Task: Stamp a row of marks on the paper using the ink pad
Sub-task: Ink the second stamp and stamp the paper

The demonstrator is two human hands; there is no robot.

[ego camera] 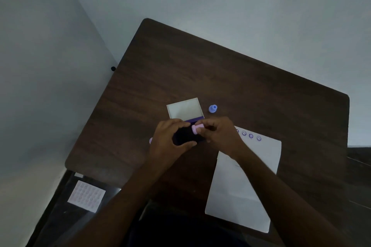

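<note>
Over the ink pad (185, 136), right hand (217, 134) pinches pink stamp (197, 128) — table (200, 70) beyond bare.

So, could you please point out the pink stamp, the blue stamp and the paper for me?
pink stamp (197, 128), head view, on its pink body between the hands.
blue stamp (213, 108), head view, on its body.
paper (241, 192), head view, on its blank middle.

On the table (180, 62) an ink pad (185, 136) is seen at centre, its open lid (184, 108) behind it. A small stamp (213, 108) is placed just right of the lid. The paper (241, 190) is laid to the right, nearer the person, a row of marks (251, 136) along its far edge.
</note>
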